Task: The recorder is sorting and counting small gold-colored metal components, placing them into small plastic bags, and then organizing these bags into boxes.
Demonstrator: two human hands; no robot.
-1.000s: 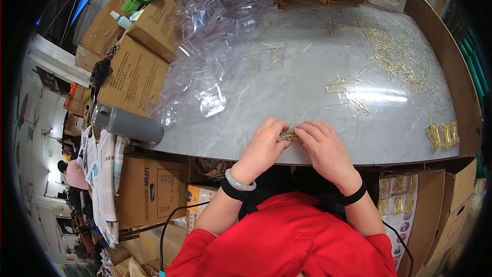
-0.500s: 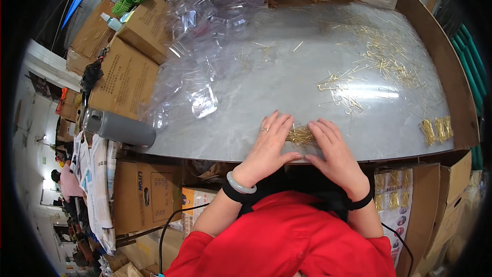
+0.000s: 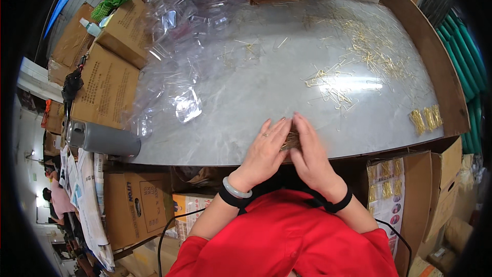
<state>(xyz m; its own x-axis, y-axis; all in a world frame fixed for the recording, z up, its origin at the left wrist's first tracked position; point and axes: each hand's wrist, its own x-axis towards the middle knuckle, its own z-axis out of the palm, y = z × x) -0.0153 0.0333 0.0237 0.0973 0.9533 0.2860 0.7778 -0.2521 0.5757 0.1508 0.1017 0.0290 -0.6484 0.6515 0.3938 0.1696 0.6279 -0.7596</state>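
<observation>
A small bundle of gold wire hooks (image 3: 291,141) sits at the table's near edge, partly hidden between my hands. My left hand (image 3: 264,149) presses it from the left, fingers held together and pointing away from me. From the other side my right hand (image 3: 311,155) cups it, its fingertips almost meeting the left ones. Loose gold hooks (image 3: 335,84) lie in a heap beyond my right hand, and more are scattered (image 3: 376,46) toward the far right. Near the right edge lie several packed bundles of hooks (image 3: 426,119).
Clear plastic packs (image 3: 187,105) are piled on the left of the grey table (image 3: 241,107). A grey bottle (image 3: 105,138) lies at the left front corner. Cardboard boxes (image 3: 105,84) line the left side, and a cardboard wall (image 3: 435,51) borders the right. An open box (image 3: 417,190) stands below the table's right front.
My right hand has moved left and turned inward, closing the gap to my left hand around the hooks. The whole view has shifted slightly.
</observation>
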